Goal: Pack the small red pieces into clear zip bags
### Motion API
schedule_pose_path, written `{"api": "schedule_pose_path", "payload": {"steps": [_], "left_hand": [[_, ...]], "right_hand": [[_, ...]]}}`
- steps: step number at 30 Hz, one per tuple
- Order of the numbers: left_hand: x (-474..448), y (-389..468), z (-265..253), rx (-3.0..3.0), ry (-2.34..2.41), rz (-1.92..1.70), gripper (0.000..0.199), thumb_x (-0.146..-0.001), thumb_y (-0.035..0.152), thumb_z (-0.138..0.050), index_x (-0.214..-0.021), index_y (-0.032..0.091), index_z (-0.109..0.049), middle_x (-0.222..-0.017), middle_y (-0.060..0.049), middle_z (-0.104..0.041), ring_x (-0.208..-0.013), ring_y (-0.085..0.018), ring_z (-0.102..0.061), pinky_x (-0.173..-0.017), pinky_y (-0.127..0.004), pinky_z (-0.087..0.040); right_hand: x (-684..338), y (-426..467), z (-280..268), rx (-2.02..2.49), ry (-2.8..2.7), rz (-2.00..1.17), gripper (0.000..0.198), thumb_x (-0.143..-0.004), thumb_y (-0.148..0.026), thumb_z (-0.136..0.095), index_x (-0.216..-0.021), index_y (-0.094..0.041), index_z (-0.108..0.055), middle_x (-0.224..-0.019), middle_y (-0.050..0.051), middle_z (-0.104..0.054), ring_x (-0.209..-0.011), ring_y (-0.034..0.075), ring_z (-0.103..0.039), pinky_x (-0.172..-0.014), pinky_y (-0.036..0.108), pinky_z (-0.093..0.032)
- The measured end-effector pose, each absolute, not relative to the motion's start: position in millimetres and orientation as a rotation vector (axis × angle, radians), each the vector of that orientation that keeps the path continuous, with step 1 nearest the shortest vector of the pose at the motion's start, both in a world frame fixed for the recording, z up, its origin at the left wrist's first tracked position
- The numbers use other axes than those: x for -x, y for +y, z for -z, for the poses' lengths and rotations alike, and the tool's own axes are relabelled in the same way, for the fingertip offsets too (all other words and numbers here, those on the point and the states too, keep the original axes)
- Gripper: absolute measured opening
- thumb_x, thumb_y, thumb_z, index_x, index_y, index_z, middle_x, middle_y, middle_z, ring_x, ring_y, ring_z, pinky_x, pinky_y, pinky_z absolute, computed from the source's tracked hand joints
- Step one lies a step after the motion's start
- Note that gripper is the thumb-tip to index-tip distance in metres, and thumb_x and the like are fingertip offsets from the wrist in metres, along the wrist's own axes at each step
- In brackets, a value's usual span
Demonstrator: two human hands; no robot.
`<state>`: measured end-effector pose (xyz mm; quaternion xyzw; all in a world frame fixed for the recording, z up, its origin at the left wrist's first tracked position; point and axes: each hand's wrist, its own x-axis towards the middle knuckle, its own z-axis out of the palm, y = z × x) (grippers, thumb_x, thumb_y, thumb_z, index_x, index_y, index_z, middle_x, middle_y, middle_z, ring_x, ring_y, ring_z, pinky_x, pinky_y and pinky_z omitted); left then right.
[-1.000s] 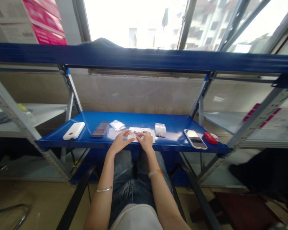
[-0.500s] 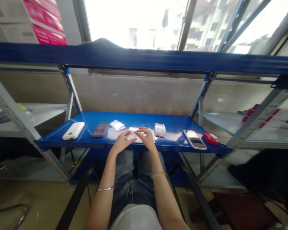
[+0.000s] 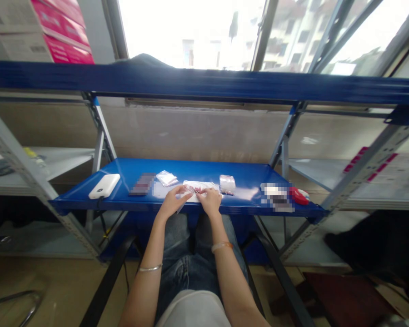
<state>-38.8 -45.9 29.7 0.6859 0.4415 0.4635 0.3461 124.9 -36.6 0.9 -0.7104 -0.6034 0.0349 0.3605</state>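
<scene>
Indoors, near a window [image 3: 191, 27], over a blue tabletop [image 3: 204, 169], left fingers [image 3: 185, 198] pinch plastic [image 3: 190, 188], right fingers [image 3: 204, 196] unclear.

Passable beyond left hand [image 3: 173, 202] and right hand [image 3: 210, 200] along the blue shelf [image 3: 204, 169], but hemmed by white packets [image 3: 167, 178], a clear pouch [image 3: 227, 183] and the overhead beam [image 3: 204, 84].

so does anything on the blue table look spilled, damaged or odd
Nothing looks clearly spilled or damaged. Small reddish pieces sit over the white sheet between the left hand and right hand. Oddly, a pixelated patch towards each end of the table hides what lies there.
</scene>
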Motion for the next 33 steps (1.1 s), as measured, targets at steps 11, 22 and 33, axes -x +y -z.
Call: {"api": "schedule_pose_path", "payload": {"steps": [11, 22, 33], "left_hand": [[41.1, -40.6, -25.5, -1.589, 1.008, -1.223, 0.059, -0.067, 0.047, -0.069, -0.115, 0.015, -0.057, -0.107, -0.011, -0.065, -0.103, -0.024, -0.06, -0.093, -0.038, -0.044], [37.6, -46.5, -31.0, -1.499, 0.885, -1.195, 0.055, -0.064, 0.04, -0.072, -0.111, 0.016, -0.058, -0.113, -0.01, -0.064, -0.107, -0.024, -0.058, -0.096, -0.039, -0.042], [37.7, -52.8, -37.6, -1.439, 0.881, -1.168, 0.054, -0.063, 0.042, -0.072, -0.108, 0.015, -0.059, -0.112, -0.011, -0.064, -0.107, -0.025, -0.058, -0.088, -0.036, -0.047]], "right_hand": [[-124.0, -32.3, -0.1, 1.697, -1.46, -0.157, 0.02, -0.08, -0.038, -0.06, -0.08, -0.021, -0.071, -0.097, 0.007, -0.065, -0.1, 0.024, -0.053, -0.086, 0.036, -0.035], [-117.0, -53.4, -45.1, 1.083, -1.382, -0.395, 0.022, -0.074, -0.042, -0.065, -0.074, -0.021, -0.069, -0.094, 0.005, -0.066, -0.096, 0.021, -0.057, -0.077, 0.031, -0.041], [-109.7, -39.7, -25.8, 1.231, -1.453, -0.334, 0.021, -0.083, -0.034, -0.056, -0.083, -0.019, -0.07, -0.096, 0.008, -0.064, -0.098, 0.021, -0.055, -0.083, 0.032, -0.042]]}}
